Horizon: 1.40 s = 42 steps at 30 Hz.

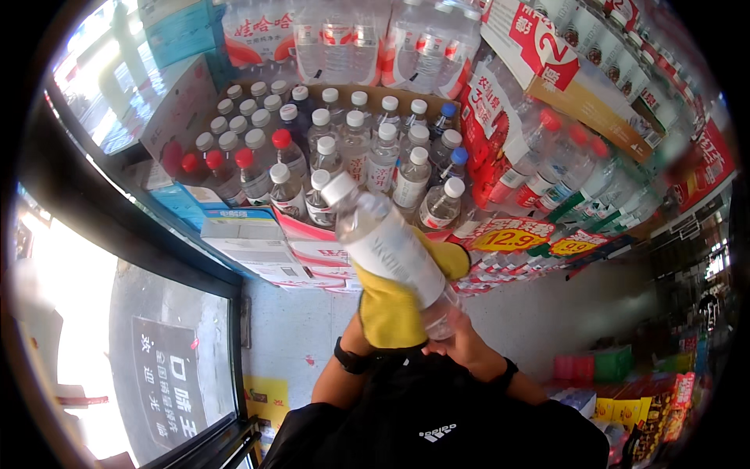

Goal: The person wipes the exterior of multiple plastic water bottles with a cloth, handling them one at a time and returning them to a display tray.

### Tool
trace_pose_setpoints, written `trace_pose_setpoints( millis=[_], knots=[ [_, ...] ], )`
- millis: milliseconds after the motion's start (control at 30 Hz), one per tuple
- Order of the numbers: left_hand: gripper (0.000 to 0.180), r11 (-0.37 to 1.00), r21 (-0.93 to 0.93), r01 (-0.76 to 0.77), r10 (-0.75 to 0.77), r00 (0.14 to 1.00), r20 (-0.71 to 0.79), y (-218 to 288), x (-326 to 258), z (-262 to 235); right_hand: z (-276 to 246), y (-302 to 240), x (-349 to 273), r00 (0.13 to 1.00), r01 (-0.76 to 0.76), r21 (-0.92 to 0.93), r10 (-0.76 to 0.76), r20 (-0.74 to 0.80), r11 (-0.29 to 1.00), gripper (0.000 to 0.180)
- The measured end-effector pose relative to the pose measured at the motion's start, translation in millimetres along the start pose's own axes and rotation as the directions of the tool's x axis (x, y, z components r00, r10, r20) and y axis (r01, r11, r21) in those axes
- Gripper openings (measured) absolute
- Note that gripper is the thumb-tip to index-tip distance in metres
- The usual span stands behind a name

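Head view: a clear bottle (397, 254) with a white label and a white cap slants across the middle, its cap toward eleven o'clock and its base toward five. The right hand (466, 344) has its fingers closed on the base. A yellow cloth (384, 313) lies against and behind the bottle, mostly hiding the left hand (356, 334); how that hand's fingers stand, one cannot tell. At twelve o'clock, capped bottles (383, 162) stand close together, with wrapped packs (337, 47) beyond. A dark-framed glass door (236, 336) is at eight o'clock.
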<state>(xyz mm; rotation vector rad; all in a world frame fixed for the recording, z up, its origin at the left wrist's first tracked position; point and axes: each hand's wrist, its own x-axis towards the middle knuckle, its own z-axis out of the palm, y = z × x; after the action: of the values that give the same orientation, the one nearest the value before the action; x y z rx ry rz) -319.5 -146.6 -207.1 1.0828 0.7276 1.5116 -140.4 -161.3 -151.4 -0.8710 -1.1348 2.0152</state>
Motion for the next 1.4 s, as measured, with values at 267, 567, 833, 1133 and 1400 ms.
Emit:
trace_pose_setpoints(
  millis=[267, 567, 833, 1133, 1400],
  knots=[
    [0.051, 0.997, 0.033, -0.066, 0.06, 0.986, 0.157, -8.8, 31.9, 67.7, -25.8, -8.7, -13.2, 0.976, 0.046, 0.177, -0.006, -0.22, 0.983, 0.069],
    [0.068, 0.944, -0.149, 0.296, -0.206, 0.875, 0.438, -21.0, 45.7, 149.2, -85.1, -115.2, -128.8, 0.966, -0.101, -0.737, -0.111, -0.233, 0.668, 0.015],
    [0.085, 0.978, 0.14, 0.152, -0.206, 0.699, 0.685, -43.0, 41.3, 271.2, -160.0, -168.3, -184.2, 0.433, 0.591, -0.69, -0.886, -0.166, 0.418, 0.059],
    [0.076, 0.968, 0.25, -0.029, -0.203, 0.502, 0.841, -80.5, 52.1, 375.5, -229.1, -206.5, -263.6, 0.601, 0.622, -0.364, -0.721, -0.345, 0.693, 0.023],
    [0.084, 0.954, -0.027, 0.297, -0.169, 0.612, 0.772, -107.9, 72.4, 368.1, -245.5, -337.7, -277.5, 0.112, 0.913, -0.346, -0.949, -0.293, 0.214, 0.02]
  ],
)
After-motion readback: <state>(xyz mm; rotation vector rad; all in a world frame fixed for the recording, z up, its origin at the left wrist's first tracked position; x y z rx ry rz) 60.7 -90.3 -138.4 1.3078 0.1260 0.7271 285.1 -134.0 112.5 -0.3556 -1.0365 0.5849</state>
